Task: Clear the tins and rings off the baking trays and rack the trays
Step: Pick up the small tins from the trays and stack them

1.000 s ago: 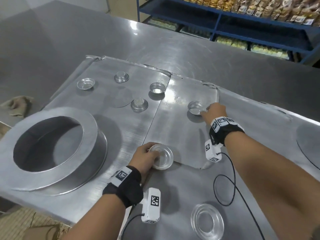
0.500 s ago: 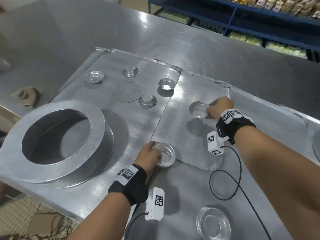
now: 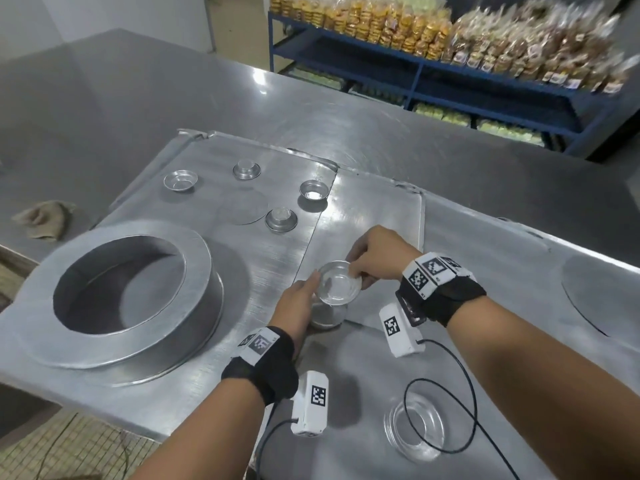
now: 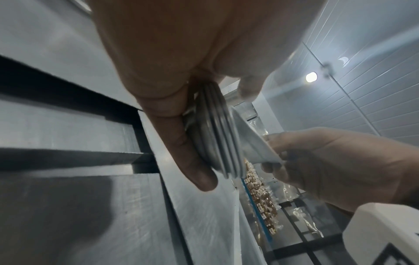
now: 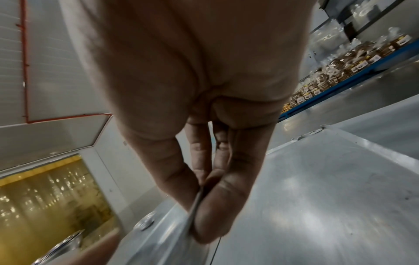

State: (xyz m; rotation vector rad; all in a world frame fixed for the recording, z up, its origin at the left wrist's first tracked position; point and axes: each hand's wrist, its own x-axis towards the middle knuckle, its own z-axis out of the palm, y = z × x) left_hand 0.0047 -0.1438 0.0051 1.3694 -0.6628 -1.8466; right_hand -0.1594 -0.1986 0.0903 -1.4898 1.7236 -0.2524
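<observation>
My left hand (image 3: 306, 292) grips a short stack of small metal tins (image 3: 327, 315) just above the front edge of the right baking tray (image 3: 381, 216). My right hand (image 3: 358, 271) pinches one more tin (image 3: 339, 284) by its rim and holds it on top of that stack. In the left wrist view the stack (image 4: 215, 136) sits between thumb and fingers, with the tilted tin (image 4: 251, 143) against it. The right wrist view shows fingertips (image 5: 211, 211) clamped on a thin rim. Several small tins (image 3: 281, 219) and a large ring (image 3: 135, 292) stand on the left tray (image 3: 194, 220).
A shallow round tin (image 3: 414, 427) lies near the table's front edge, under the wrist cable. A crumpled cloth (image 3: 45, 218) is at the far left. Blue shelves (image 3: 450, 74) with packed goods stand behind the table. A round disc (image 3: 602, 292) lies at the right.
My right hand lifted its tin off the right tray and carried it back to the left hand. The left hand now holds its tins raised as a stack.
</observation>
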